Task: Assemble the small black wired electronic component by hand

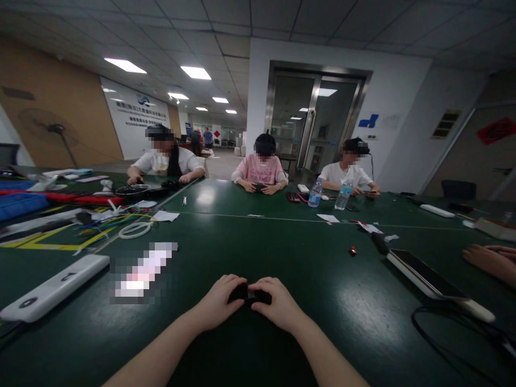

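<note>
My left hand (221, 302) and my right hand (274, 302) face each other low in the middle of the view, above the dark green tabletop. Between them is a small black object (250, 296) with a greyish patch at its centre. The fingers and thumb of each hand are closed round one end of it. Only the middle part shows, and its kind cannot be made out. To the left of my hands lies a pixelated, brightly lit flat item (145, 271).
A white power strip (56, 287) lies at left, near tangled cables (97, 226). At right are a phone (427, 274), a black cable (439, 344) and another person's hand (489, 260). Two water bottles (344, 194) stand farther back. Several people sit across the table (242, 236).
</note>
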`<state>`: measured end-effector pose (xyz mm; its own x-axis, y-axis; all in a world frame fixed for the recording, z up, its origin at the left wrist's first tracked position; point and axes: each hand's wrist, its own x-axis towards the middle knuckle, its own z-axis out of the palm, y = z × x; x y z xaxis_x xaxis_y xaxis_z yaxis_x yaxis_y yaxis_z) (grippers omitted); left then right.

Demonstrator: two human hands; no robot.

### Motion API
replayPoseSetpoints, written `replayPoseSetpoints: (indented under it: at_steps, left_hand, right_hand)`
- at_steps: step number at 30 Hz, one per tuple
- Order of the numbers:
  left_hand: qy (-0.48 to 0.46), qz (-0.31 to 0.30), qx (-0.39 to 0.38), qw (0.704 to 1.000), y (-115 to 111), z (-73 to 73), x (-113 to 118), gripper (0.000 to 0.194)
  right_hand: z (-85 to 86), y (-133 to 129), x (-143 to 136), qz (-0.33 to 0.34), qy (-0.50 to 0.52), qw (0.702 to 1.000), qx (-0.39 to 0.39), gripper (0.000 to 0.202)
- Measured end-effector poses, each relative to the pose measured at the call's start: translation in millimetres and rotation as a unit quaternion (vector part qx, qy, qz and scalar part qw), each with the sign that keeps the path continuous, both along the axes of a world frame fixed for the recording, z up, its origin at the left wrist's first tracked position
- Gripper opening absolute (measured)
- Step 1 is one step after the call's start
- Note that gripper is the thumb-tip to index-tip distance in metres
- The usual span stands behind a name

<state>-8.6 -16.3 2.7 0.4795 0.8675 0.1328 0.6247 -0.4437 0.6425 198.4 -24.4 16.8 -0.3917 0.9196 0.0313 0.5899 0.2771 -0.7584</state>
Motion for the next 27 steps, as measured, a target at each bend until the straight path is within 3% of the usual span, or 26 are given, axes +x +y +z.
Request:
replayPoseSetpoints:
  at_steps: [3, 19, 27]
  left_hand:
    - [0.000, 0.000, 0.004, 1.000, 0.1, -1.4, 0.2, 0.039]
    - [-0.013, 0.018, -0.024, 0.999, -3.7, 4.2, 0.4, 0.034]
    - [-0.046, 0.008, -0.046, 0.998, -1.1, 0.5, -2.6, 0.048]
  right_hand:
    - [-1.4, 1.5, 2.3, 0.011, 0.016, 1.000, 0.013, 0.043]
    - [-0.2, 2.6, 4.1, 0.029, 0.031, 0.999, 0.009, 0.022]
    - [-2.0, 2.8, 4.8, 0.025, 0.064, 0.998, 0.002, 0.023]
